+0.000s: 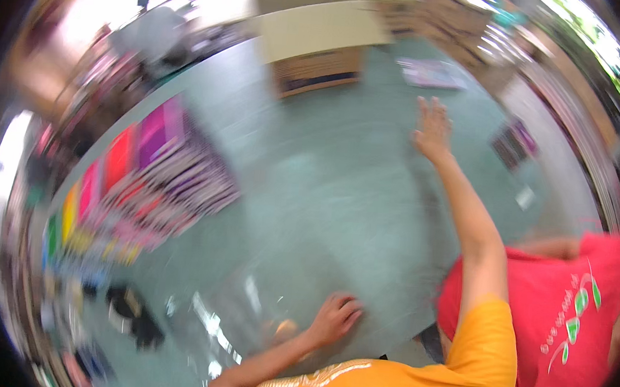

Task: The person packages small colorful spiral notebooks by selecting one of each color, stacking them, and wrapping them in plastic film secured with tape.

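My right arm reaches far over the green tabletop (312, 165), and my right hand (433, 130) is open with its fingers stretched. Just beyond its fingertips lies a flat pale pink-and-white packet (432, 73), apart from the hand. Close to my body, my left hand (337, 318) rests low at the table's near edge with its fingers curled. Whatever those fingers may hold is hidden. Beside my left forearm lies a sheet or bag of clear, shiny plastic (208, 319). Motion blurs much of the picture.
Stacks of colourful thin books (161, 169) stand on the left. An open cardboard box (318, 72) sits at the far edge. A dark object (135, 314) lies lower left, and a dark-and-purple packet (515, 144) on the right. A person in a red shirt (538, 317) is close at my right.
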Available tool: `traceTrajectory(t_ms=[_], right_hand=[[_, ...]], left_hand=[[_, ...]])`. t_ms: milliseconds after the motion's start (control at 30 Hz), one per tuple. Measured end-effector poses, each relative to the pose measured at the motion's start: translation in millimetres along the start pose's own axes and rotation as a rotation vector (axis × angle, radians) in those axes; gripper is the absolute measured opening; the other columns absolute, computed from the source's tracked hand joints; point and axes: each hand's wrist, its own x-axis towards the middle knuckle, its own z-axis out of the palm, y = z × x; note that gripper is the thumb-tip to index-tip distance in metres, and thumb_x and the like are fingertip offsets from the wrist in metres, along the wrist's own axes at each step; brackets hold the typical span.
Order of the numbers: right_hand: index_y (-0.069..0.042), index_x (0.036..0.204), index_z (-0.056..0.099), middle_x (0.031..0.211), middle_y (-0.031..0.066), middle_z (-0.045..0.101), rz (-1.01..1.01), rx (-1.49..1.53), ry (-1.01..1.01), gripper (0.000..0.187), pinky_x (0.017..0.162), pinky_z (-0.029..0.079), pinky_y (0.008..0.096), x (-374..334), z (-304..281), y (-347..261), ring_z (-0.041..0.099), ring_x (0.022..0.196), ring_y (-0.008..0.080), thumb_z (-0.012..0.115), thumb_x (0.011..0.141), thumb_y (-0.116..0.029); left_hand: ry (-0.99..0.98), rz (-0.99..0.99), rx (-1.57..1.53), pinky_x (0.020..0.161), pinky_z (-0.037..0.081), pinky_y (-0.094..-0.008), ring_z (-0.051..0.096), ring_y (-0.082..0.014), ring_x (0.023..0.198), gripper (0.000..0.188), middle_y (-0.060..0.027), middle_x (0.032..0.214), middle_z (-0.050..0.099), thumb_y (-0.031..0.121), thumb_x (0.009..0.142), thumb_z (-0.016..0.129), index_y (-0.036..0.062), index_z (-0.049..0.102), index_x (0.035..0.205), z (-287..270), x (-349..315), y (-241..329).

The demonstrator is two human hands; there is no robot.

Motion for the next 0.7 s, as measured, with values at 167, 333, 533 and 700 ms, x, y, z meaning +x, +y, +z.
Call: traceTrajectory(t_ms=[167, 333, 533, 700], right_hand=[[-0.016, 0.141, 0.027, 0.145, 0.0141, 0.024, -0.4, 0.38, -0.008, 0.082, 0.107, 0.024, 0.0442, -31, -89, -132, 0.026, 0.132, 0.0354, 0.063, 0.069, 0.001], [-0.014, 0.138, 0.032, 0.145, 0.0123, 0.026, -0.617, 0.59, 0.016, 0.076, 0.106, 0.025, 0.043, -104, -145, -265, 0.027, 0.132, 0.0351, 0.064, 0.072, 0.001], [-0.009, 0.128, 0.045, 0.141, 0.0146, 0.032, -0.672, 0.638, -0.423, 0.06, 0.102, 0.033, 0.0387, -150, -212, -348, 0.034, 0.127, 0.0355, 0.065, 0.072, -0.001], [-0.007, 0.122, 0.049, 0.137, 0.0179, 0.037, -0.867, 0.643, -0.619, 0.053, 0.097, 0.038, 0.0398, -184, -265, -423, 0.04, 0.122, 0.0374, 0.067, 0.072, -0.006]], left_hand=[[0.184, 0.103, 0.153, 0.092, 0.038, -0.043, 0.046, -0.034, 0.107, 0.023, -0.0144, 0.113, 0.05, 0.011, 0.075, 0.063, 0.0095, 0.061, 0.098, -101, -5, 13], [0.538, -0.021, 0.656, 0.092, 0.038, -0.0432, 0.049, -0.0327, 0.104, 0.03, -0.0136, 0.105, 0.054, 0.009, 0.069, 0.067, 0.0063, 0.059, 0.098, -311, -102, -5], [0.67, -0.281, 1.167, 0.091, 0.04, -0.041, 0.05, -0.0299, 0.105, 0.026, -0.0128, 0.105, 0.055, 0.009, 0.075, 0.06, 0.0045, 0.057, 0.101, -549, -191, -77], [0.723, -0.433, 1.285, 0.096, 0.037, -0.044, 0.046, -0.0279, 0.117, 0.039, -0.0129, 0.123, 0.052, 0.017, 0.08, 0.053, 0.0043, 0.054, 0.118, -636, -211, -127]])
